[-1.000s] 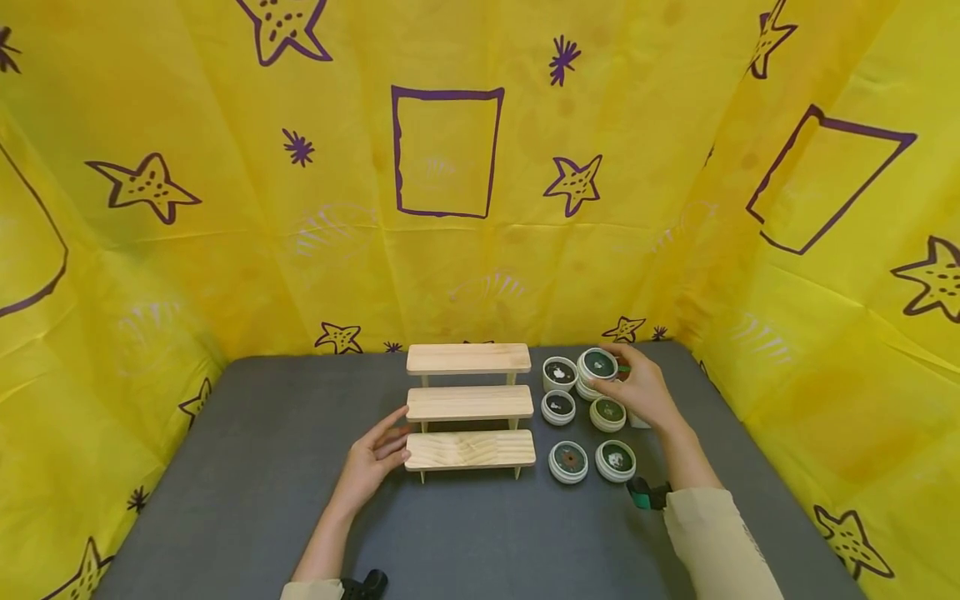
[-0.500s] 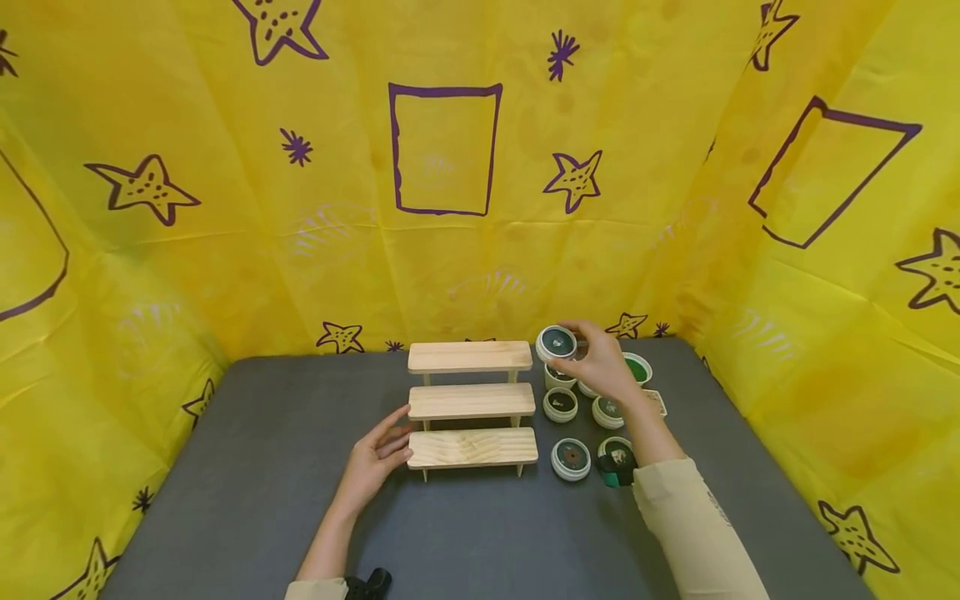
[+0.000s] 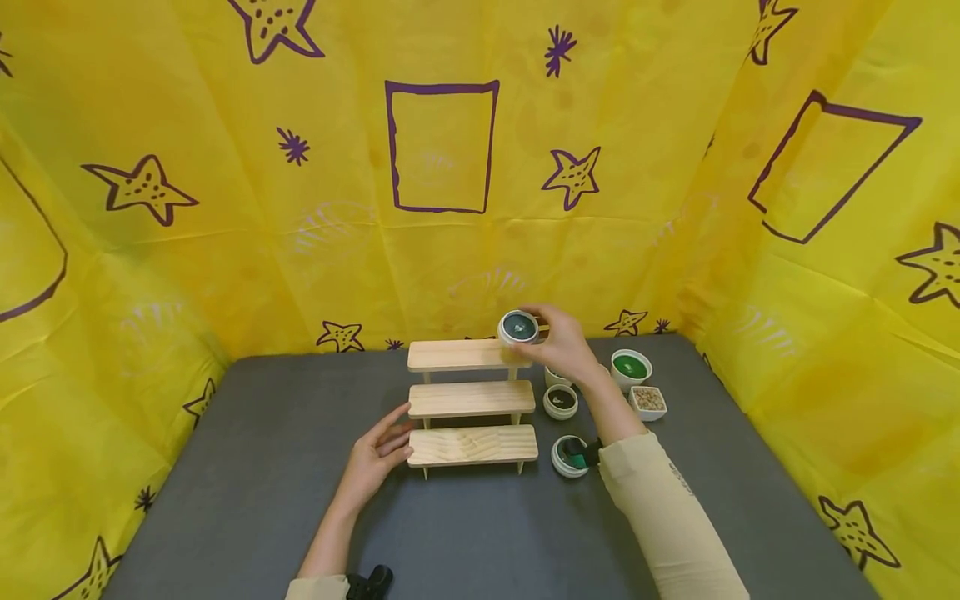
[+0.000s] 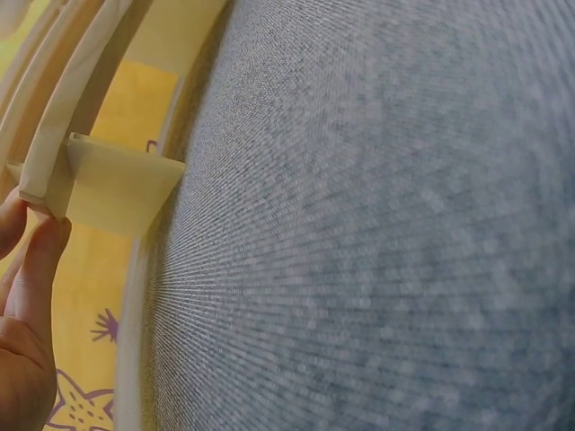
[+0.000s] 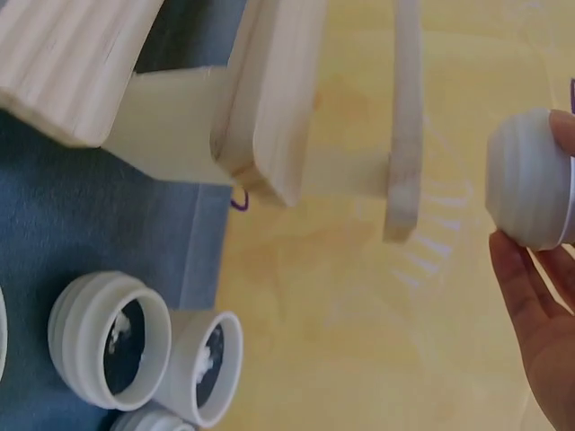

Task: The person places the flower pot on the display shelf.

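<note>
A three-tier pale wooden display stand (image 3: 472,398) sits on the grey table in the head view. My left hand (image 3: 369,467) holds its left end, with fingertips at the ends of the lower and middle shelves; the left wrist view shows the fingers around a board's corner (image 4: 45,193). My right hand (image 3: 564,343) pinches a small white ribbed pot (image 3: 519,327) with a dark teal inside between thumb and fingers. The pot is over the right end of the top shelf (image 3: 457,356), and in the right wrist view the pot (image 5: 530,180) is apart from that board (image 5: 406,135).
Right of the stand are more white pots: one with a dark inside (image 3: 560,402), one partly behind the wrist strap (image 3: 568,457), and one with bright green (image 3: 632,367). A square dish of tan bits (image 3: 648,402) is beside them. Yellow patterned cloth (image 3: 337,275) encloses the table.
My right hand has lifted the pot from the group at the right and carried it left to the top shelf's right end. The left hand stays at the stand.
</note>
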`<act>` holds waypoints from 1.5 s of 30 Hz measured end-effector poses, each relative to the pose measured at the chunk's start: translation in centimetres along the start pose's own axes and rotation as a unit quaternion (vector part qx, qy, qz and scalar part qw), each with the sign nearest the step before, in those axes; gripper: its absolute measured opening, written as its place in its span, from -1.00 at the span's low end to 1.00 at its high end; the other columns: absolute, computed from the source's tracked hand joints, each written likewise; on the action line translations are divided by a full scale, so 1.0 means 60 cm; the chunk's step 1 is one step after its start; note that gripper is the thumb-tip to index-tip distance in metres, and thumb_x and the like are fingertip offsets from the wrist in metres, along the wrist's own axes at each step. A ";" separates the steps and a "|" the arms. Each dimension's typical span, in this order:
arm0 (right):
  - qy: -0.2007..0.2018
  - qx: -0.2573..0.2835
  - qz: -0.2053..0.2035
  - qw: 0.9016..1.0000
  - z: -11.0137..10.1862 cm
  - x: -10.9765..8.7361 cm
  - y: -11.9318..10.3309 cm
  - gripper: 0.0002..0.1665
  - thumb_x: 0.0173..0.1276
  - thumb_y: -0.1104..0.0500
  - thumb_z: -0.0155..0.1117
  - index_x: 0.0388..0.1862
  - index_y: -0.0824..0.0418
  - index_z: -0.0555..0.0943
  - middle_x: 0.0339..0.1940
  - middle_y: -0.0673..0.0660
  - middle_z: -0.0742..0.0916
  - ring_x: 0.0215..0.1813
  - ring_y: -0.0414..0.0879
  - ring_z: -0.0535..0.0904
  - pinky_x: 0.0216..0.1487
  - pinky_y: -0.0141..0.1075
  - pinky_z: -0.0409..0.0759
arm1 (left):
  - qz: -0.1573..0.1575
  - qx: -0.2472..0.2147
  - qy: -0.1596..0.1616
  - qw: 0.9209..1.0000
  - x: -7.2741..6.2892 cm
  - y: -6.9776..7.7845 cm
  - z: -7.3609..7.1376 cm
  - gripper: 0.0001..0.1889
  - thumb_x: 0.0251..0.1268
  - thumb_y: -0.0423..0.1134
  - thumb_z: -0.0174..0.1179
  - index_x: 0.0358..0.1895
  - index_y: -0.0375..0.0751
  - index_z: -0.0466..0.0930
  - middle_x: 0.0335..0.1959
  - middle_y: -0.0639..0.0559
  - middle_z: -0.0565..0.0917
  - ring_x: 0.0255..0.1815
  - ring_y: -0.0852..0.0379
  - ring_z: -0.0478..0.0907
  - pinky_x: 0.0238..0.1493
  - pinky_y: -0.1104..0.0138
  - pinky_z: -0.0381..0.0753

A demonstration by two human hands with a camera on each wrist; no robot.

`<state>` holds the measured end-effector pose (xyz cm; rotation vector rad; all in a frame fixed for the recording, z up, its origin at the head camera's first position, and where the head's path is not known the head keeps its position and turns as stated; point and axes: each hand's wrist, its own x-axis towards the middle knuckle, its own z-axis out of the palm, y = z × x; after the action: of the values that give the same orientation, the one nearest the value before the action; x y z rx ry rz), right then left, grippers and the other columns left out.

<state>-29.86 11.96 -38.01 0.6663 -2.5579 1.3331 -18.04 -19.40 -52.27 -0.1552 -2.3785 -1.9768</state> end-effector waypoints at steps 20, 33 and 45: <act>-0.040 0.033 0.033 0.998 0.093 0.044 -0.044 -0.25 0.06 0.19 0.57 0.27 0.22 0.53 0.15 0.20 0.69 0.01 0.09 0.67 -0.02 -0.20 0.66 | 0.001 -0.002 0.002 1.000 -0.001 -0.001 0.000 -0.28 0.22 -0.58 0.22 0.46 -0.09 0.33 0.27 -0.43 0.53 0.27 -0.33 0.52 0.05 0.47 0.63; -0.069 0.024 0.007 0.997 0.148 0.059 -0.081 -0.24 0.05 0.15 0.59 0.26 0.22 0.54 0.12 0.16 0.71 0.06 0.06 0.64 0.04 -0.18 0.62 | 0.003 0.003 0.004 1.000 -0.001 0.002 0.002 -0.27 0.21 -0.58 0.23 0.46 -0.10 0.33 0.25 -0.43 0.55 0.26 -0.33 0.54 0.05 0.48 0.62; -0.089 0.031 0.019 0.995 0.172 0.065 -0.088 -0.22 0.14 0.13 0.53 0.35 0.25 0.47 0.20 0.17 0.67 0.13 0.07 0.61 0.09 -0.13 0.61 | -0.001 0.004 0.004 1.000 0.000 0.002 0.002 -0.28 0.22 -0.58 0.22 0.46 -0.07 0.33 0.26 -0.43 0.55 0.27 -0.32 0.53 0.05 0.48 0.62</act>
<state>-30.38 -0.25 -38.77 0.7856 -2.6900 1.4303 -18.02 -19.25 -52.19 -0.1426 -2.3820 -1.9651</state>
